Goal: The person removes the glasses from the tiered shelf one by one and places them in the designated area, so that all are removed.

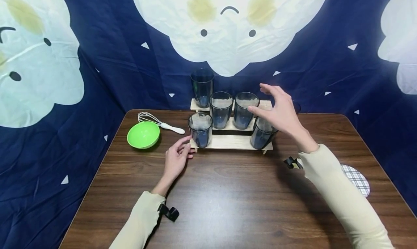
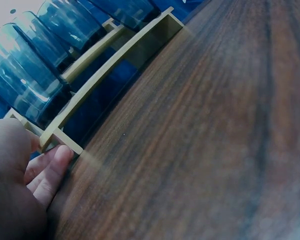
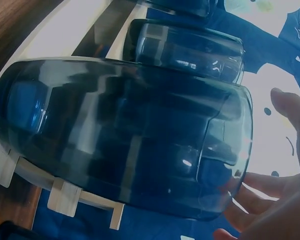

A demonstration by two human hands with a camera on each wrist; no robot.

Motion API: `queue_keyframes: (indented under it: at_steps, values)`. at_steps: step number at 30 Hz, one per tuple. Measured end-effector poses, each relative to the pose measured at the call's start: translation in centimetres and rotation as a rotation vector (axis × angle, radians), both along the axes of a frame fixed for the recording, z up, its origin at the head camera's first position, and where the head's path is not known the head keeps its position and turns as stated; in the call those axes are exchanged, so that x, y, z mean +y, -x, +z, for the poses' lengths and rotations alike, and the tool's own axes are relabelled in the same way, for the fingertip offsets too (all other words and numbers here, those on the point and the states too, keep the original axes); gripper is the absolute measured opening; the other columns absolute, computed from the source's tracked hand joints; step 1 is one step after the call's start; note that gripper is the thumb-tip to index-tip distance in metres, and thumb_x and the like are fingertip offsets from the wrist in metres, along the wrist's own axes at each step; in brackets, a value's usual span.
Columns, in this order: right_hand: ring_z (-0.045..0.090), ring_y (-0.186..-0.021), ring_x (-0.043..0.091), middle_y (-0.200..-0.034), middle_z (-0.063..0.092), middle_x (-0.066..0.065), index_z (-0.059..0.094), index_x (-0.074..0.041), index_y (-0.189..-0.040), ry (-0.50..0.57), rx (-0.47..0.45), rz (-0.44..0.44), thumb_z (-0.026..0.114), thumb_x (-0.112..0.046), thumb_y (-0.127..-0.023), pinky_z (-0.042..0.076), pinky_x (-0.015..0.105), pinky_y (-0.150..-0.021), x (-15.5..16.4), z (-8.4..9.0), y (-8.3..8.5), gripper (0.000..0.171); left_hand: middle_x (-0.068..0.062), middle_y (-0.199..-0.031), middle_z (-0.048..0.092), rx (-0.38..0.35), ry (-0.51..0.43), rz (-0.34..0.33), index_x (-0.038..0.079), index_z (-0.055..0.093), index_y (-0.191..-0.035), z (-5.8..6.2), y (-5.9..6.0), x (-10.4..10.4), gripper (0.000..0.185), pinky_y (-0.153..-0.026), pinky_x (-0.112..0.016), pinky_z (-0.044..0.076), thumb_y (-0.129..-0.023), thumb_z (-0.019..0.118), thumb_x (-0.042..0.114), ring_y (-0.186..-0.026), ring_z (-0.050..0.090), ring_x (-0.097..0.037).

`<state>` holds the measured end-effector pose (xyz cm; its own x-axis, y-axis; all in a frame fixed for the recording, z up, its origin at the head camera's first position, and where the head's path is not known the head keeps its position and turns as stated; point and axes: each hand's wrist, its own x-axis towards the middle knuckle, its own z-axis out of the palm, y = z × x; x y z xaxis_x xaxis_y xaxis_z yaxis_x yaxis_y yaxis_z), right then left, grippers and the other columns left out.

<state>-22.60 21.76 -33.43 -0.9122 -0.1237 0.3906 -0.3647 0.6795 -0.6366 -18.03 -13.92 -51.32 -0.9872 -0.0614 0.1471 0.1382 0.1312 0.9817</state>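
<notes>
A little wooden step rack (image 1: 228, 142) sits on the brown table (image 1: 228, 205), near the far edge. Dark blue see-through cups stand on it, all upright with their open tops facing up. They look empty inside. One cup (image 1: 202, 87) stands on the top step at the left. Two cups (image 1: 221, 109) stand side by side on the middle step. On the bottom step there is one cup at the left end (image 1: 200, 129) and one cup at the right end (image 1: 262, 133). The rack's long side runs from left to right across the table. The right hand (image 1: 280, 109) is up in the air over the right-end cup, with its fingers spread wide, and it holds nothing. In the right wrist view that cup (image 3: 125, 140) fills the picture and the fingers are just beside its rim. The left hand (image 1: 176, 158) lies low on the table with loose fingers, and its fingertips (image 2: 60, 157) touch the left corner of the rack. A green bowl (image 1: 143, 134) sits to the left, and it is empty. A white whisk (image 1: 159, 121) lies just behind the bowl.
</notes>
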Motion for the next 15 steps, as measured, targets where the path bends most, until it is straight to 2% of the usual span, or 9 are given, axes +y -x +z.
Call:
queue_keyframes:
  at_steps: [6,15]
  values:
    - [0.053,-0.147,0.039,-0.152,0.064,0.019,0.055,-0.006,-0.162,-0.020,-0.043,0.017,0.094,-0.040,-0.088,0.041,0.064,-0.125,-0.63,0.03,0.27,0.090,-0.031,-0.113,0.079,-0.002,0.000,0.007,0.000,0.072,-0.143,0.03,0.06,0.03,0.033,-0.071,-0.024,0.072,-0.112,0.062,0.000,-0.099,0.081,-0.046]
    - [0.045,-0.155,0.042,-0.161,0.056,0.020,0.048,-0.004,-0.166,-0.082,-0.144,0.046,0.092,-0.043,-0.091,0.030,0.067,-0.133,-0.76,-0.26,0.78,0.095,-0.030,-0.112,0.080,-0.016,0.000,0.009,0.002,0.073,-0.143,0.09,-0.03,0.13,0.033,-0.072,-0.025,0.072,-0.112,0.063,0.000,-0.099,0.081,-0.046]
